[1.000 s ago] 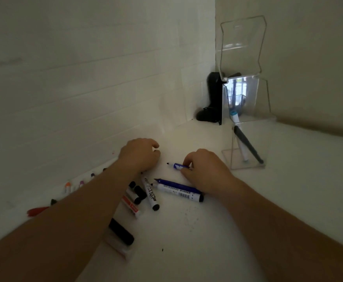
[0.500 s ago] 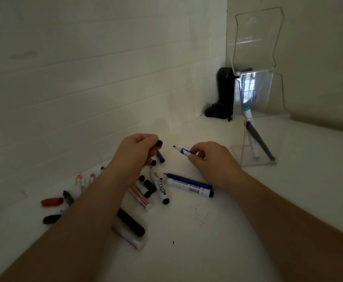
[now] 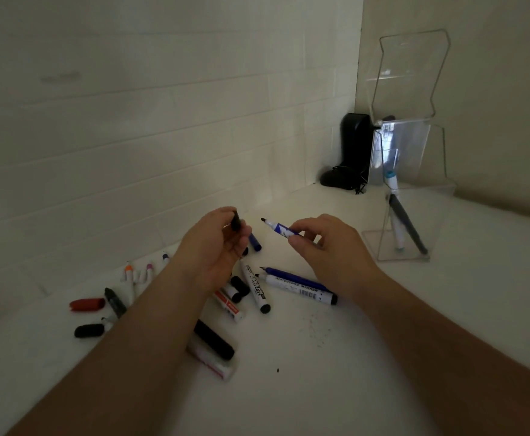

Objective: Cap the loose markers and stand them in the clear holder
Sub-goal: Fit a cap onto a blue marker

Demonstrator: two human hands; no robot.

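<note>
My right hand [image 3: 326,247] pinches an uncapped blue marker [image 3: 278,228], its tip pointing left. My left hand [image 3: 216,243] holds a small black cap [image 3: 235,221] between thumb and fingers, a short gap from the marker's tip. Both hands hover above the white table. Beneath them lie several loose markers and caps, among them a whiteboard marker [image 3: 301,289] and a blue cap [image 3: 255,242]. The clear holder [image 3: 414,196] stands at the right with two markers leaning inside it.
A red cap [image 3: 87,304] and a black cap [image 3: 89,330] lie at the left beside small coloured markers [image 3: 138,272] along the tiled wall. A black object [image 3: 353,155] sits in the corner behind the holder. The white table [image 3: 320,372] runs to both walls.
Both hands lifted off the table. The left picked up a black cap, the right raised the blue marker. The cap now stands more upright near the marker's tip.
</note>
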